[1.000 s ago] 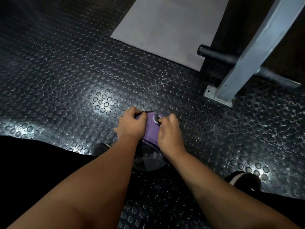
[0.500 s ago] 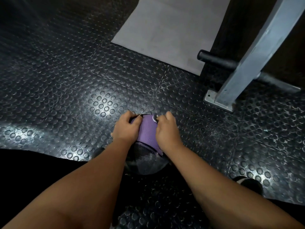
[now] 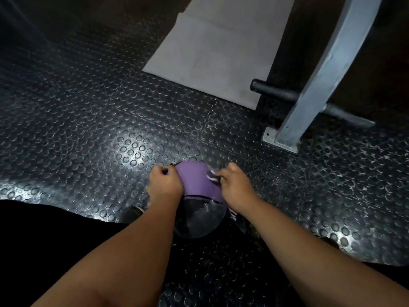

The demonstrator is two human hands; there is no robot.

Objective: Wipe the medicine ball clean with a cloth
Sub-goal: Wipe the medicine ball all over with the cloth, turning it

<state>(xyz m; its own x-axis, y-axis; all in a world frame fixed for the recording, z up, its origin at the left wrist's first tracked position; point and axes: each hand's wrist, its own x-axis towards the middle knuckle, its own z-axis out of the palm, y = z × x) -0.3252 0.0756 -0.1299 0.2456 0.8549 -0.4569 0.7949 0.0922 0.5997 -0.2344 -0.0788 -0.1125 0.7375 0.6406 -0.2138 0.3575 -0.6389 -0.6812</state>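
Note:
A dark medicine ball (image 3: 199, 220) sits on the studded rubber floor between my feet. A purple cloth (image 3: 195, 180) with a striped edge is stretched over the ball's far top. My left hand (image 3: 164, 185) grips the cloth's left edge against the ball. My right hand (image 3: 235, 187) pinches the cloth's right, striped edge. The lower near part of the ball shows bare below the cloth; its far side is hidden.
A grey mat (image 3: 219, 52) lies on the floor ahead. At the right stands a grey metal post (image 3: 318, 89) on a base plate, with a black bar (image 3: 278, 94) behind it. My shoe (image 3: 131, 213) shows left of the ball.
Both hands have moved slightly apart, spreading the purple cloth wider across the ball's top. The ball has stayed in place.

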